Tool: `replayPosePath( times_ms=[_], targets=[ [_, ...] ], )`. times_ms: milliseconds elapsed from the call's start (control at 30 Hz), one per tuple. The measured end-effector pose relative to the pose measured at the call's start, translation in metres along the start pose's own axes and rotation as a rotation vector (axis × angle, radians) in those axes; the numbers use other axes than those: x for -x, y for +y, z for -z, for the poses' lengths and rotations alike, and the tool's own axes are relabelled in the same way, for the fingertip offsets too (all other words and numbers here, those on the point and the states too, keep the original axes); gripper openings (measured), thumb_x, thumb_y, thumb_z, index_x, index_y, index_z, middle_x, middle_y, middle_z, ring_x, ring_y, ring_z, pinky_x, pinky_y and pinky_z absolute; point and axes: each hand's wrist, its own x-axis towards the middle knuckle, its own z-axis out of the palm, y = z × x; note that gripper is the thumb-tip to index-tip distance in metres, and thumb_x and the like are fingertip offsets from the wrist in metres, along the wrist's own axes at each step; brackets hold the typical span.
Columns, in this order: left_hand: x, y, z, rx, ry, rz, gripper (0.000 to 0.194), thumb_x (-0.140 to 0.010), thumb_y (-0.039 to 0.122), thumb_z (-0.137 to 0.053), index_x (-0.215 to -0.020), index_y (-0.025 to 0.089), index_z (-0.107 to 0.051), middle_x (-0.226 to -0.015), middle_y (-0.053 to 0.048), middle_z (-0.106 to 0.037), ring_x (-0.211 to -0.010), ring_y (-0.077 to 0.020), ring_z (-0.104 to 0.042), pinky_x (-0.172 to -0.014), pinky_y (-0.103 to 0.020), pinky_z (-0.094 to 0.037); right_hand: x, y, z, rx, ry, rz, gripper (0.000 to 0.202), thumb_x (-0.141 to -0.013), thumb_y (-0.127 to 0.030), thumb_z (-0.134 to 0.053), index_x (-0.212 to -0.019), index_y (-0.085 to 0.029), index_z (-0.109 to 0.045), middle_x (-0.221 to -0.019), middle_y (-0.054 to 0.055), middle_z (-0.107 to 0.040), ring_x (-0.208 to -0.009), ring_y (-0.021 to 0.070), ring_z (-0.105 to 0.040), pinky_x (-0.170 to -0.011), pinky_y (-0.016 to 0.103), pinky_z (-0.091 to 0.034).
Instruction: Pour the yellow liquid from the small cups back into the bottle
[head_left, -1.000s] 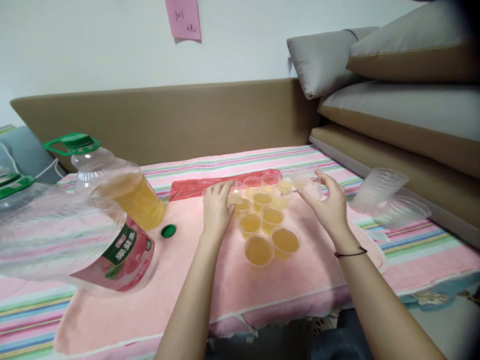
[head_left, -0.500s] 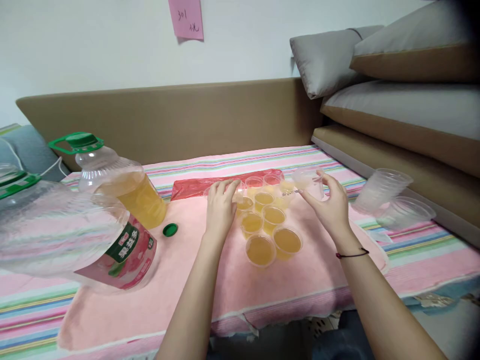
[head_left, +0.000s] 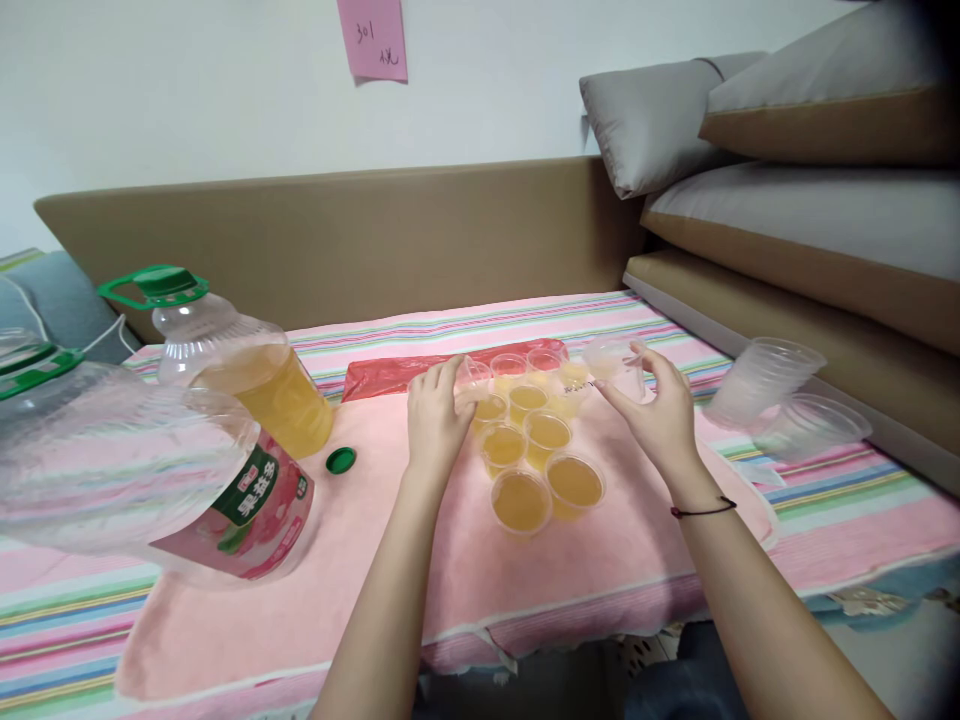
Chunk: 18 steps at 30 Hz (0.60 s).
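Several clear plastic cups of amber drink (head_left: 547, 432) stand close together on the pink cloth. My left hand (head_left: 439, 415) is at the far left of this group, its thumb and forefinger curled at the rim of a clear cup (head_left: 472, 374). Across the group, my right hand (head_left: 660, 410) grips another clear cup (head_left: 613, 358) between thumb and fingers, beside the back right cups. Its contents are hard to make out. Part of a clear rim shows behind my left fingers.
Two large green-topped bottles, one with amber drink (head_left: 281, 395) and one with a pink label (head_left: 259, 510), occupy the left. A green cap (head_left: 340, 460) lies nearby. Red plastic wrapping (head_left: 405, 372) is behind. Nested cups (head_left: 765, 375) lie at right below stacked cushions (head_left: 810, 210).
My left hand has shifted slightly left and down, and its thumb and forefinger have come apart, uncovering the back left cup's rim. My right hand has barely moved.
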Motion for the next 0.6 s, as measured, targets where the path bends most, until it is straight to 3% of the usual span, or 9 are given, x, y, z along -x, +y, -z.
replayPosePath(
  times_ms=[267,467,600],
  targets=[
    [0.004,0.001,0.002,0.356,0.072,0.364,0.06,-0.072,0.031,-0.078,-0.125,0.021,-0.051,-0.125,-0.012,-0.063,-0.107,-0.0292,-0.065,-0.091,-0.044,-0.05,0.0,0.0,0.002,-0.165,-0.035,-0.179,0.061,-0.066,-0.054,-0.079,-0.114,-0.02,-0.063,-0.113,0.01,-0.068,-0.11,0.0301,-0.06,-0.1,0.05,-0.043],
    [0.008,0.006,0.009,0.708,0.128,0.445,0.063,-0.069,0.037,-0.08,-0.122,0.022,-0.049,-0.123,-0.012,-0.062,-0.098,-0.023,-0.068,-0.089,-0.04,-0.053,0.0,0.004,0.011,-0.425,-0.018,-0.356,0.059,-0.062,-0.045,-0.082,-0.112,-0.023,-0.059,-0.116,0.009,-0.068,-0.116,0.0288,-0.06,-0.103,0.051,-0.042],
    [0.007,0.019,0.022,0.902,0.158,0.491,0.059,-0.068,0.032,-0.081,-0.118,0.022,-0.051,-0.126,-0.012,-0.063,-0.108,-0.0234,-0.067,-0.096,-0.04,-0.052,-0.004,0.007,0.024,-0.564,0.006,-0.41,0.054,-0.058,-0.043,-0.084,-0.101,-0.024,-0.059,-0.113,0.008,-0.068,-0.112,0.0264,-0.062,-0.099,0.047,-0.048]
  ],
)
